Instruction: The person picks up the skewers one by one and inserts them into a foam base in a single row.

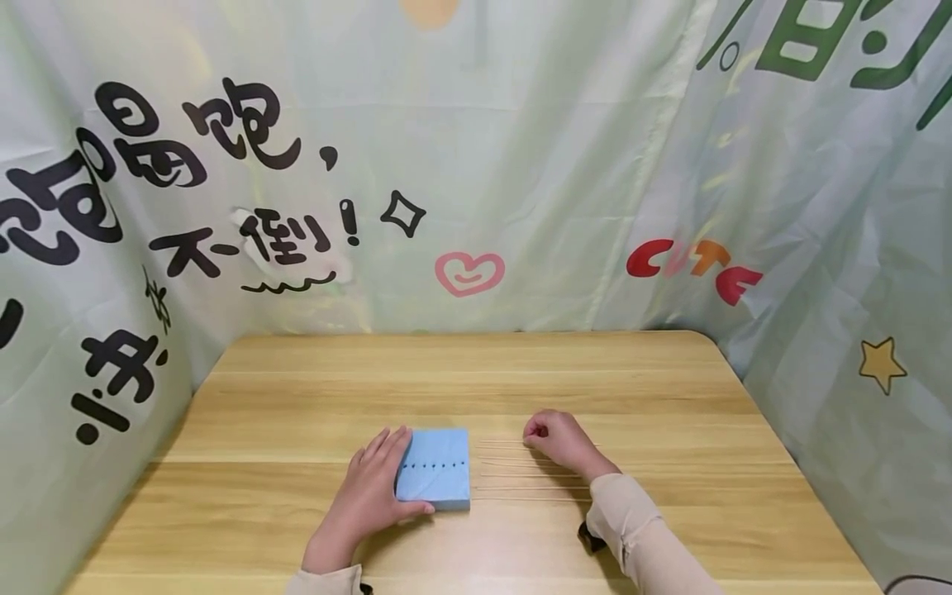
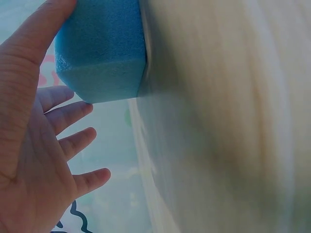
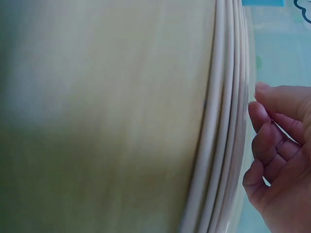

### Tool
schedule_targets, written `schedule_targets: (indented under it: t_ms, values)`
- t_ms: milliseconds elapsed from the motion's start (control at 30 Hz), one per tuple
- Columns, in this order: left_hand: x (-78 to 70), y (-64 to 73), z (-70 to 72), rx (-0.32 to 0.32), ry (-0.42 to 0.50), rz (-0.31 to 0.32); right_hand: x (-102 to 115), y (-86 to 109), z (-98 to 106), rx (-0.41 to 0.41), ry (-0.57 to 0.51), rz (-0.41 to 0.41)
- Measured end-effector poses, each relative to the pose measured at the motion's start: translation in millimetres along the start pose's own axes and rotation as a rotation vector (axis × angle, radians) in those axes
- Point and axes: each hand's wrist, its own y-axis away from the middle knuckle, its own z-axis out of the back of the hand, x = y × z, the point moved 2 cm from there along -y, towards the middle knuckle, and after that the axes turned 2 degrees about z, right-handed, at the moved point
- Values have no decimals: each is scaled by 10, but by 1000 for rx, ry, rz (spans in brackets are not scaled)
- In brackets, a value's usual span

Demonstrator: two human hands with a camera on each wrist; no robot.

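Note:
A blue foam block point(image 1: 445, 487) lies on the wooden table, with a row of several small dark holes across its top. My left hand point(image 1: 375, 487) holds it from the left, thumb along the near side and fingers at the far left corner. In the left wrist view the other fingers spread out beside the block point(image 2: 104, 43). Several thin wooden sticks point(image 1: 506, 475) lie side by side just right of it. Over the farthest sticks is my right hand point(image 1: 561, 442), fingers curled and thumb close to the index fingertip; whether it pinches a stick I cannot tell.
The wooden table point(image 1: 297, 372) reaches back to a printed cloth point(image 1: 550, 165) that hangs behind it and along both sides. In the right wrist view the sticks point(image 3: 221, 111) run lengthwise close to the camera.

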Motion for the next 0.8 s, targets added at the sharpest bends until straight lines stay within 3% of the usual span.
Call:
schedule_targets:
  t_ms: [267,533,800]
  values:
    - [-1,6,-16,5,7,14,-52,-22,-38,7,41,-7]
    - [-3,3,-7,3,10,17,-12,-34,-42,42,167,47]
    - [-14,17,-7,6,13,20,42,-13,-8,13,154,11]
